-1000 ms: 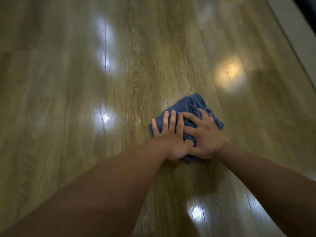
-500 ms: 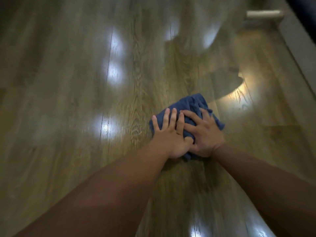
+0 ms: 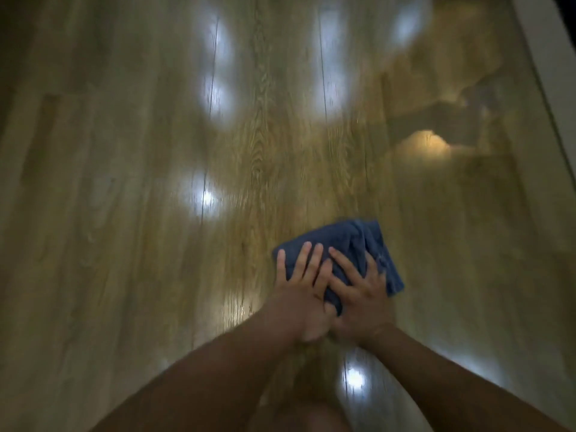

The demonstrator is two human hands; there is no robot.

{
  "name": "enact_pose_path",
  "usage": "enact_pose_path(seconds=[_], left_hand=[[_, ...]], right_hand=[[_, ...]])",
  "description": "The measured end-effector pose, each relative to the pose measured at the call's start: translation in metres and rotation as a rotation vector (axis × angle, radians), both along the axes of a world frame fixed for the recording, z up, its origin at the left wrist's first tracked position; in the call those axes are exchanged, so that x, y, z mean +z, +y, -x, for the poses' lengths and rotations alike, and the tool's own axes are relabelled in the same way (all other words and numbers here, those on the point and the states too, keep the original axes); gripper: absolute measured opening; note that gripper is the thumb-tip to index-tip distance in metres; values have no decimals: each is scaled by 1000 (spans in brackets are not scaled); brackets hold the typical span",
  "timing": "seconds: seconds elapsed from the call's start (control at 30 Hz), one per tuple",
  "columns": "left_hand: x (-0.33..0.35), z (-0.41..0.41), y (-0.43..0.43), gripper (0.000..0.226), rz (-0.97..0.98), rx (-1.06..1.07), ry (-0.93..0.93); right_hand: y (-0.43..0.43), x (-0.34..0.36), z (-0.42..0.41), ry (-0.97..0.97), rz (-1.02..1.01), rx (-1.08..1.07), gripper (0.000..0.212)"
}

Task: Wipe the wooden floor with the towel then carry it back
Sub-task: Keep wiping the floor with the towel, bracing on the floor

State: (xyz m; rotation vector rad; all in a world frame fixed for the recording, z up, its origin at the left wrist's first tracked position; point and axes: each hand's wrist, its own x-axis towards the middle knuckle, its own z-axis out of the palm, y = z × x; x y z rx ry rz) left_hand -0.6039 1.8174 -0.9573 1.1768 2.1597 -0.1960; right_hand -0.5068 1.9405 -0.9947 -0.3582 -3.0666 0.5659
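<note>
Drawn slightly nearer across the floor: towel pressed flat under left hand and right hand, fingers spread.

The left forearm and right forearm are bare across the lower frame. The left hand and right hand are bare too, with short fingernails, slightly blurred.

1 head camera looks down, close above the wooden floor.

Both hands press blue towel on floor.
</note>
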Motion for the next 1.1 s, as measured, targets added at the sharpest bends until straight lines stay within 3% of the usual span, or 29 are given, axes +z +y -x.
enact_pose_path(seconds=[0.23, 0.47, 0.57, 0.67, 0.73, 0.87, 1.0, 1.1], left_hand=[[-21, 22, 10, 83, 6, -81, 52], [-12, -2, -3, 71, -116, 49, 150], [-7, -34, -33, 68, -168, 84, 178], [5, -80, -101, 74, -205, -13, 145], [16, -120, -177, 73, -290, -121, 135], [22, -167, -309, 44, -387, -359, 110], [19, -197, -339, 41, -312, -200, 99], [10, -225, -292, 38, -387, -71, 29]], right_hand=[[-1, -1, 6, -25, -110, -41, 74], [-11, 1, -2, -65, -175, -85, 78], [-38, 6, -17, -96, -202, -139, 73], [-105, 8, -75, -86, -70, -168, 75], [-161, 14, -138, -42, 5, -76, 71], [-265, 14, -223, -53, 40, 311, 59], [-258, 14, -216, -99, 48, 743, 63], [-203, 15, -228, 2, -60, 638, 50]])
